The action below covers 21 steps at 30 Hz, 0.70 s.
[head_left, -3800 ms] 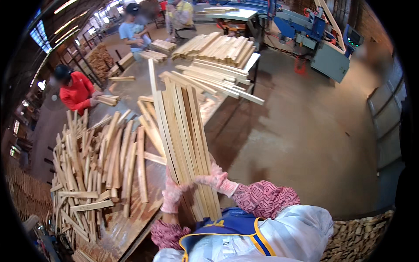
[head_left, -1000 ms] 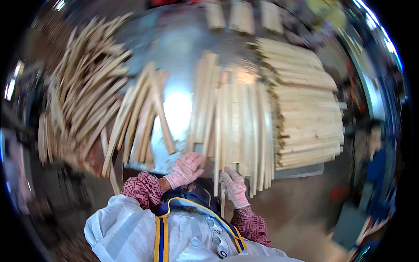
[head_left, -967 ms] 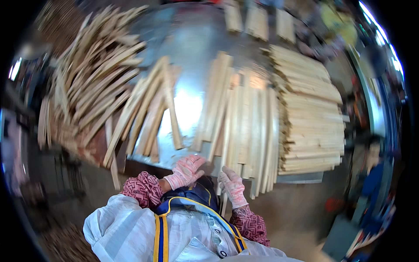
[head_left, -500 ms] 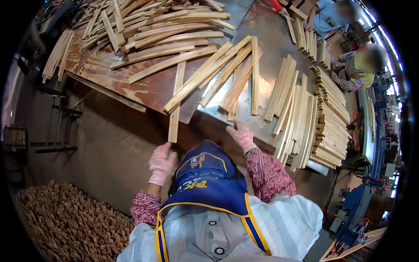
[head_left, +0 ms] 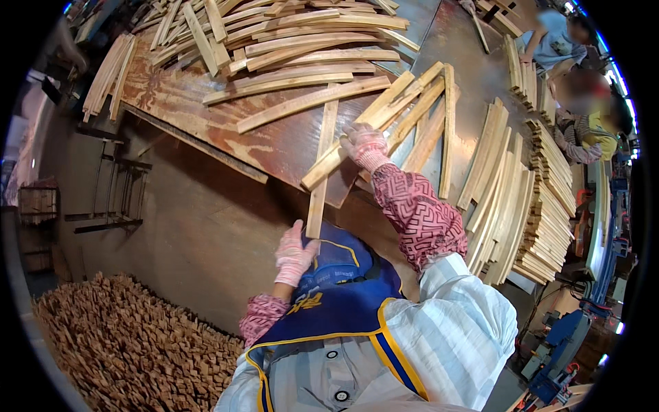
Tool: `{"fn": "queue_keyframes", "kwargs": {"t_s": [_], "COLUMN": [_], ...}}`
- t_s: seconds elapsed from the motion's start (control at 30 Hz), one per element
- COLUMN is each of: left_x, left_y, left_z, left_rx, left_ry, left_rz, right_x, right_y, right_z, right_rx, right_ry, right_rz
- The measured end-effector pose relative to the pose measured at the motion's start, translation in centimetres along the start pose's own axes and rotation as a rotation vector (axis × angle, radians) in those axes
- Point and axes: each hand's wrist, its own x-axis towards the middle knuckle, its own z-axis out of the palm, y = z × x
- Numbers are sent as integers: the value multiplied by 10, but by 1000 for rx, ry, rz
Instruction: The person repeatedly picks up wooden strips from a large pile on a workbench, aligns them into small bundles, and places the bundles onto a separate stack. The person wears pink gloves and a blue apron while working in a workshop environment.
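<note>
My left hand (head_left: 294, 255), in a pink-and-white glove, is beside the near end of a narrow wooden slat (head_left: 320, 192) that overhangs the table edge. Its thumb and forefinger are apart at that end; whether they touch the wood is unclear. My right hand (head_left: 365, 145), gloved alike, has its fingers closed over a wider slat (head_left: 322, 169) that lies slantwise across the narrow one. Its palm side is hidden. Right of it, several slats (head_left: 426, 141) fan out on the metal-topped table (head_left: 468, 75).
Curved slats (head_left: 309, 58) heap up at the far left of the table (head_left: 165, 110). Stacked slats (head_left: 546, 213) line its right side. A metal frame (head_left: 106, 185) stands at left, above a mass of short wood pieces (head_left: 137, 336). Two people (head_left: 559, 44) work at far right.
My right hand has moved from the table's near edge up and left onto the slanting slat and closed on it. The left hand stays by the narrow slat's end. The view has shifted.
</note>
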Motion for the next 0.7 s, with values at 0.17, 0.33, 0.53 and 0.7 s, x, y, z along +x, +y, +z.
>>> {"fn": "queue_keyframes", "kwargs": {"t_s": [0.17, 0.33, 0.53, 0.7], "left_x": [56, 73, 89, 87], "left_y": [37, 16, 7, 5], "left_z": [19, 1, -47, -85], "left_rx": [152, 264, 364, 109], "left_ry": [-27, 45, -42, -203], "left_rz": [3, -106, -148, -285], "right_x": [32, 28, 130, 160], "right_y": [35, 74, 97, 71], "right_z": [5, -27, -7, -35], "right_rx": [-212, -247, -242, -83], "right_ry": [116, -443, 479, -8], "right_rz": [-304, 127, -41, -42]}}
